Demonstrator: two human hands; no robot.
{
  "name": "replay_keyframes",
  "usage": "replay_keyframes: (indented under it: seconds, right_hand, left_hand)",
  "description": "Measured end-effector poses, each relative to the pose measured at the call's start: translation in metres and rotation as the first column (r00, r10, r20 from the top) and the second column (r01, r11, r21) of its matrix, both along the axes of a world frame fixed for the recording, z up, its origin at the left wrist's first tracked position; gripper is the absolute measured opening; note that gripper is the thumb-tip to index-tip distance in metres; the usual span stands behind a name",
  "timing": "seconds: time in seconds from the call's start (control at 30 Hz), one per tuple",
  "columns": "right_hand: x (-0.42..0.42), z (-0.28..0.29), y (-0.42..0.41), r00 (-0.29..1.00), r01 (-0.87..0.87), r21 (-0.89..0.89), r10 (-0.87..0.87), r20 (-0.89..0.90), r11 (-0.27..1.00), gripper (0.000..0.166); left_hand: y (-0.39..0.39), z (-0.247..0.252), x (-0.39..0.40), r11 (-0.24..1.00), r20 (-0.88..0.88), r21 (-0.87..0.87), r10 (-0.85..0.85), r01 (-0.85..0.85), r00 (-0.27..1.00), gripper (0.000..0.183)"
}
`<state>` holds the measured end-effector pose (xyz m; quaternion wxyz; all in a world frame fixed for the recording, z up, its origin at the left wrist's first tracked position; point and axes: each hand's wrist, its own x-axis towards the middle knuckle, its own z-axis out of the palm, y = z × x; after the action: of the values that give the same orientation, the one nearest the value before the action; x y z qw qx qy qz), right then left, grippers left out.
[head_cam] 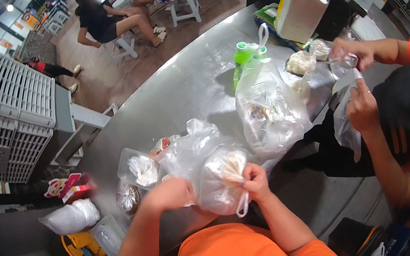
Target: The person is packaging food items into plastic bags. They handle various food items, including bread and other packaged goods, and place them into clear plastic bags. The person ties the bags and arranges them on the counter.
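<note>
My right hand (255, 181) pinches the gathered neck of a translucent plastic bag (217, 166), its white loop handle hanging below the fingers. Blurred by motion, my left hand (177, 192) is at the bag's left side; its fingertips are too unclear to show a grip. Beyond that hand, a clear plastic container (126, 164) holds a knotted bag with white contents (144, 170). Near my left wrist lies a small tied bag of dark brown contents (127, 196). Another little bag with reddish contents (163, 144) rests behind the plastic.
A filled carrier bag (270, 109) and green-capped bottles (244, 57) stand on the steel table (153, 104). At right, a co-worker's hands (362, 103) handle clear plastic near small tied bags (301, 62). Left are a crate (8, 90) and a yellow tape dispenser (80, 244).
</note>
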<state>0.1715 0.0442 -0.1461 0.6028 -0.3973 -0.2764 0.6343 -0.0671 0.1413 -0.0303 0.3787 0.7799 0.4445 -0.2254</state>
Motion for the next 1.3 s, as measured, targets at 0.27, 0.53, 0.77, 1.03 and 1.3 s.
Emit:
replay_keyframes:
  seconds: [0.27,0.53,0.77,1.03,1.3]
  right_hand:
    - [0.05,0.007,-0.007,0.995,-0.089,0.031,0.091,-0.041,0.996,0.031]
    - [0.091,0.023,-0.059,0.989,-0.145,0.179,0.139,0.042,0.973,0.03]
    - [0.109,0.059,-0.076,0.988,-0.135,0.373,0.151,-0.014,0.918,0.027]
    - [0.079,0.021,-0.02,0.908,-0.415,0.329,0.363,0.21,0.848,0.03]
    - [0.033,0.008,-0.006,0.876,-0.481,-0.023,0.482,0.026,0.876,0.02]
  left_hand:
    - [-0.107,-0.119,0.029,0.717,0.545,0.295,0.417,-0.632,0.727,0.03]
    - [-0.123,-0.123,0.034,0.642,0.567,-0.023,0.64,-0.766,0.519,0.021]
    - [-0.146,-0.123,0.033,0.465,0.584,-0.429,0.797,-0.774,0.156,0.017]
    - [-0.157,-0.123,0.048,0.262,0.445,-0.754,0.879,-0.602,-0.175,0.021]
    - [-0.171,-0.143,0.018,0.36,0.504,-0.829,0.813,-0.428,-0.291,0.025]
